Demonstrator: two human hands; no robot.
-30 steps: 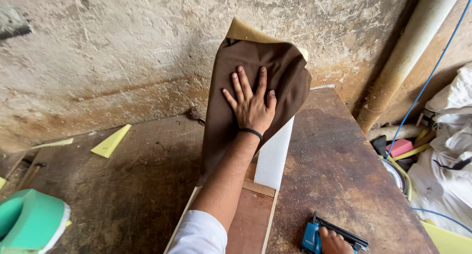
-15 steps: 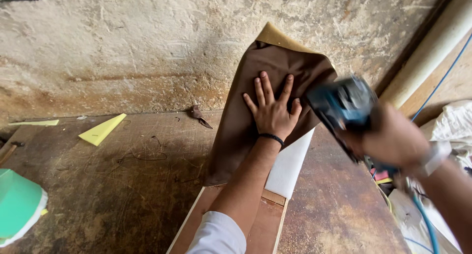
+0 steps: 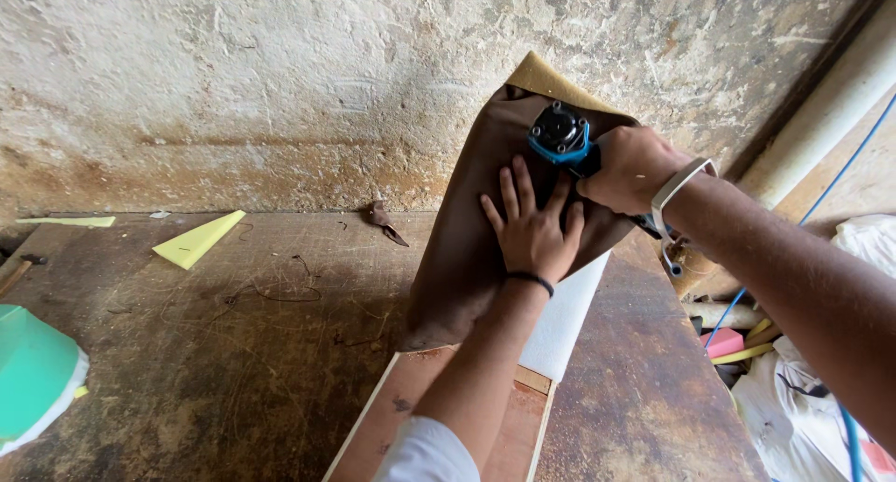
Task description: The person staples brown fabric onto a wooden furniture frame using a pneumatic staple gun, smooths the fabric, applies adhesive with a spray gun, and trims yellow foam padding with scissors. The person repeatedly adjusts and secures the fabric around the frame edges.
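Two hands work: our left hand [image 3: 530, 232] lies flat, fingers spread, on brown fabric [image 3: 467, 249]; our right hand [image 3: 630, 169] clenches a blue staple gun [image 3: 563, 135] near the workbench's [image 3: 233, 351] far edge.

Left hand [image 3: 532, 235] flat on brown fabric [image 3: 462, 249]

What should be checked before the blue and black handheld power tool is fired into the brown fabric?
1. Brown fabric pressed flat by the left hand with fingers spread: ok.
2. Blue and black handheld power tool gripped in the right hand: ok.
3. Tool nose seated on the fabric: cannot tell, the nose is hidden behind the tool body.
4. Left fingertips clear of the tool: not ok, they lie just below it.
5. Fabric wrapped over the tan foam edge at the top: ok, though a strip of foam shows.
6. Blue hose hanging free on the right: ok.
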